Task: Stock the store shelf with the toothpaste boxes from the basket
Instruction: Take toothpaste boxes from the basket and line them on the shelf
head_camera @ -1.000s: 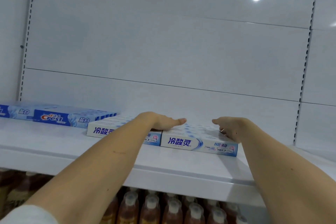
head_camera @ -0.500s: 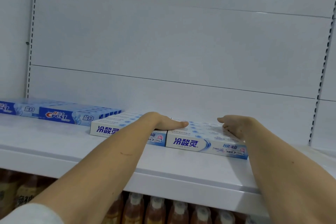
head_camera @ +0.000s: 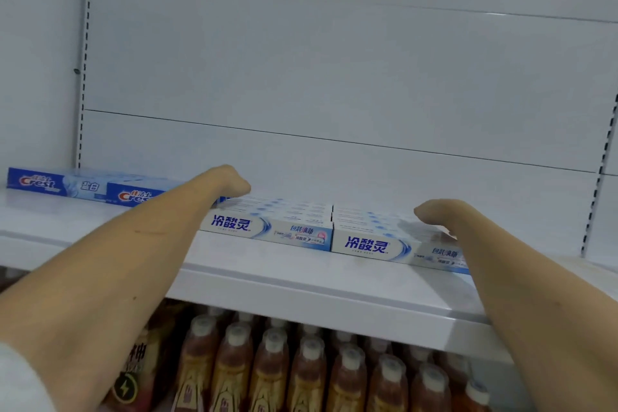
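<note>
Two rows of white toothpaste boxes with blue lettering lie flat on the white shelf (head_camera: 301, 284), a left row (head_camera: 267, 231) and a right row (head_camera: 368, 244), end to end. My left hand (head_camera: 230, 182) sits at the far left end of the left row with the wrist bent; its fingers drop out of sight behind the boxes. On top of the right row rests my right hand (head_camera: 434, 216), thumb pointing left, fingers mostly hidden by the wrist. Blue Crest boxes (head_camera: 36, 181) lie further left on the shelf. The basket is not in view.
White back panels rise behind the shelf, with slotted uprights at the left (head_camera: 83, 77) and right (head_camera: 598, 194). Bare shelf shows in front of the boxes and to the right of them. Rows of brown drink bottles (head_camera: 311, 371) fill the shelf below.
My left hand has slid left from the middle seam to the left end of the left row. The right hand has stayed on the right row. The view has shifted.
</note>
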